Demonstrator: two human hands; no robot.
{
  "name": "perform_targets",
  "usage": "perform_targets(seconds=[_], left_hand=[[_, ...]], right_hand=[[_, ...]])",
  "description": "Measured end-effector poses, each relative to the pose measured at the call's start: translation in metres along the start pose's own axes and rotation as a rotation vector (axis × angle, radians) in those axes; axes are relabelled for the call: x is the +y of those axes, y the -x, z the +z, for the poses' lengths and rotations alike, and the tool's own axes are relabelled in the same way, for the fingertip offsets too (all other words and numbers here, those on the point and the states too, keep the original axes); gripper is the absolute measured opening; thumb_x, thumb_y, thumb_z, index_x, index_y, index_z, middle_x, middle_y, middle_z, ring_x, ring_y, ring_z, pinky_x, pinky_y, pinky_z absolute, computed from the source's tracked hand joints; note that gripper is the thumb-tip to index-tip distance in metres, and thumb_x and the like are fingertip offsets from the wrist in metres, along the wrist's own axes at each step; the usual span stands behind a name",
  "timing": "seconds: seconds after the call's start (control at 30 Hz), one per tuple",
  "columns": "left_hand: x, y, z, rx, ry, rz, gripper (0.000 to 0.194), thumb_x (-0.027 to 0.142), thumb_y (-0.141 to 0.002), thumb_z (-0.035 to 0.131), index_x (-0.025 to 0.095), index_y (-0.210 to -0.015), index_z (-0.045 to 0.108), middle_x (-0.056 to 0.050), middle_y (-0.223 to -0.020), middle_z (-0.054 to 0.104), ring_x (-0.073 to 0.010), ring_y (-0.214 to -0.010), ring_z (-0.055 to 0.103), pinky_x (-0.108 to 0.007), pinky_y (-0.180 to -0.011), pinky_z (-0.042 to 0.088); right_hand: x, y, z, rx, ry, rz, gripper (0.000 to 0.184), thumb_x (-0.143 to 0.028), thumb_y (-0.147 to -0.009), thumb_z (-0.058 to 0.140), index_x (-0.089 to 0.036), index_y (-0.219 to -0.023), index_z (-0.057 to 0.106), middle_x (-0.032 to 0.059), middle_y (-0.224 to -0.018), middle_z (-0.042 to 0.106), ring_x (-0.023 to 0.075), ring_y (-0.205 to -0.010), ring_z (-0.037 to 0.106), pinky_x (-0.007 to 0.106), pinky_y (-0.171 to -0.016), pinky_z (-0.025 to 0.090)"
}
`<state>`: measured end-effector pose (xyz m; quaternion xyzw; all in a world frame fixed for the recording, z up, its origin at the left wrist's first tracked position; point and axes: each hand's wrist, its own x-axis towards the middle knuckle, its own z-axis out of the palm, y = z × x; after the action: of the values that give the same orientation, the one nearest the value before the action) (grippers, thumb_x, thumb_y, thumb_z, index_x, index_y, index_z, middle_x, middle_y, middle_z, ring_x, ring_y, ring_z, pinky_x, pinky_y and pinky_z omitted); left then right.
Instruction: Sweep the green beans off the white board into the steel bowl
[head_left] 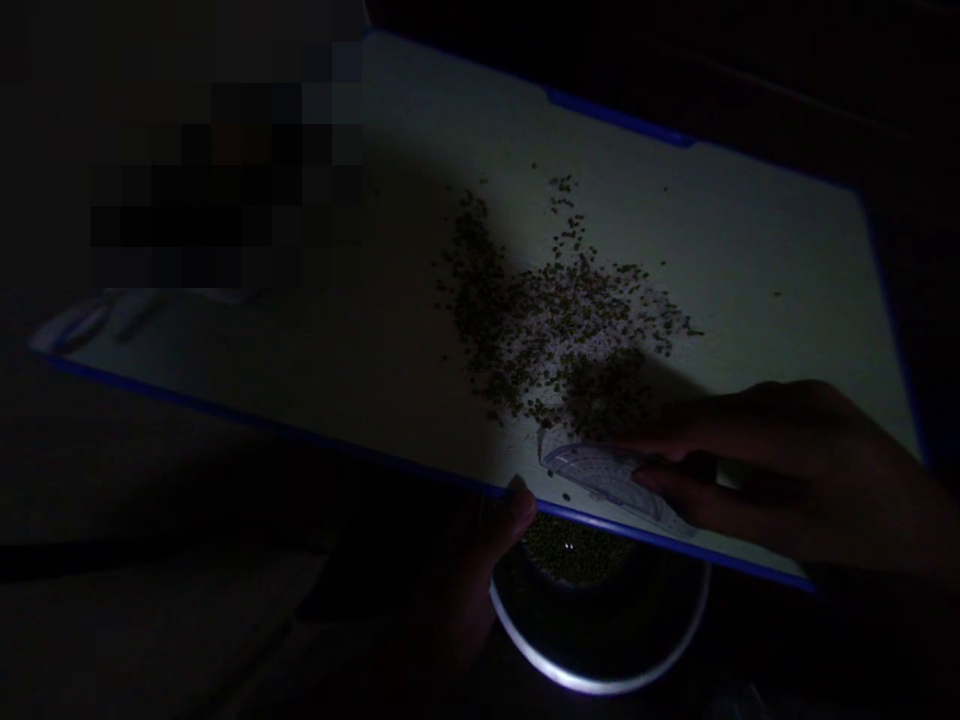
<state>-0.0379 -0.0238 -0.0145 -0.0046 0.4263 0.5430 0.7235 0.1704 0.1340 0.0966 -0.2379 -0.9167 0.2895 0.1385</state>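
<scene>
We're in very dim light here, with only a patch in the middle lit up. Our right hand (pixel 780 470) comes in from the lower right, fingers curled and closed around a pale, translucent scraper (pixel 600 470), its flat edge laid down on the white board (pixel 750 240) right at the near side of the pile. That pile is small greenish-brown seeds (pixel 562 320), scattered loosely across the centre of the board, thickest just above the scraper and thinning out towards the far side, with a few strays further off.

The board itself is white with a blue rim (pixel 622 118) and sits tilted across our view, its near edge running from the left down to the lower right. Our left hand (pixel 487 560) is down in the shadow below that near edge; we can make out the thumb tip pressed against the blue rim, so it has hold of the board's edge, though how the other fingers sit we cannot tell in the dark.

Just beneath the near edge, beside our left hand and under the scraper, there's a round bowl (pixel 600 685) with a bright rim. Inside it we see more of the same seeds (pixel 570 555), partly hidden by the board's edge. The upper left is blurred out and dark.
</scene>
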Motion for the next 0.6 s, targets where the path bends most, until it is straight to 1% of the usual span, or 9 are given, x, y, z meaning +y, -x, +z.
perform_targets(seconds=[0.13,0.27,0.37,0.43,0.5,0.6], left_hand=[[-0.001,-0.001,0.001,-0.039,0.005,0.013,0.066,0.053,-0.098,0.093,0.032,-0.158,0.076,-0.007,-0.167,0.076,-0.0395,-0.177,0.043,-0.057,-0.149,0.023],[-0.005,-0.003,-0.002,-0.023,-0.014,0.073,0.063,0.053,-0.101,0.088,0.033,-0.16,0.075,-0.007,-0.169,0.075,-0.0384,-0.177,0.043,-0.058,-0.15,0.021],[-0.003,-0.003,-0.002,-0.051,-0.025,0.056,0.062,0.052,-0.102,0.088,0.031,-0.159,0.075,-0.01,-0.164,0.078,-0.0382,-0.177,0.043,-0.058,-0.149,0.022],[-0.002,-0.003,-0.001,-0.058,-0.023,0.059,0.062,0.05,-0.103,0.088,0.03,-0.16,0.074,-0.012,-0.163,0.078,-0.0391,-0.177,0.043,-0.06,-0.149,0.021],[-0.002,-0.003,-0.001,-0.055,-0.017,0.059,0.064,0.049,-0.103,0.087,0.03,-0.162,0.073,-0.013,-0.166,0.076,-0.0405,-0.176,0.044,-0.061,-0.149,0.022],[-0.003,-0.004,-0.005,-0.074,-0.002,0.005,0.066,0.05,-0.103,0.088,0.031,-0.164,0.071,-0.011,-0.168,0.075,-0.0418,-0.174,0.047,-0.062,-0.148,0.024]], right_hand=[[0.001,0.002,0.003,0.015,-0.012,0.017,0.021,-0.029,-0.112,0.069,-0.022,-0.121,0.087,-0.0003,-0.082,0.089,0.0099,-0.059,0.081,0.015,-0.056,0.057],[0.001,0.002,0.006,0.013,-0.022,0.033,0.02,-0.026,-0.11,0.071,-0.022,-0.121,0.087,-0.0032,-0.08,0.087,0.0066,-0.056,0.078,0.012,-0.056,0.054],[0.001,0.001,0.008,-0.005,-0.022,0.042,0.019,-0.024,-0.109,0.07,-0.022,-0.116,0.087,-0.0034,-0.076,0.085,0.0063,-0.053,0.075,0.013,-0.054,0.052],[0.001,0.0,0.009,-0.021,-0.031,0.039,0.019,-0.024,-0.109,0.069,-0.021,-0.113,0.087,-0.0024,-0.076,0.085,0.0076,-0.055,0.077,0.014,-0.054,0.052],[0.001,-0.001,0.009,-0.03,-0.039,0.037,0.02,-0.025,-0.109,0.069,-0.021,-0.114,0.087,-0.0012,-0.077,0.086,0.0091,-0.057,0.078,0.015,-0.055,0.053],[0.0,-0.002,0.011,-0.024,-0.044,0.031,0.019,-0.024,-0.11,0.068,-0.02,-0.116,0.087,-0.0003,-0.077,0.086,0.0094,-0.057,0.078,0.016,-0.055,0.053]])
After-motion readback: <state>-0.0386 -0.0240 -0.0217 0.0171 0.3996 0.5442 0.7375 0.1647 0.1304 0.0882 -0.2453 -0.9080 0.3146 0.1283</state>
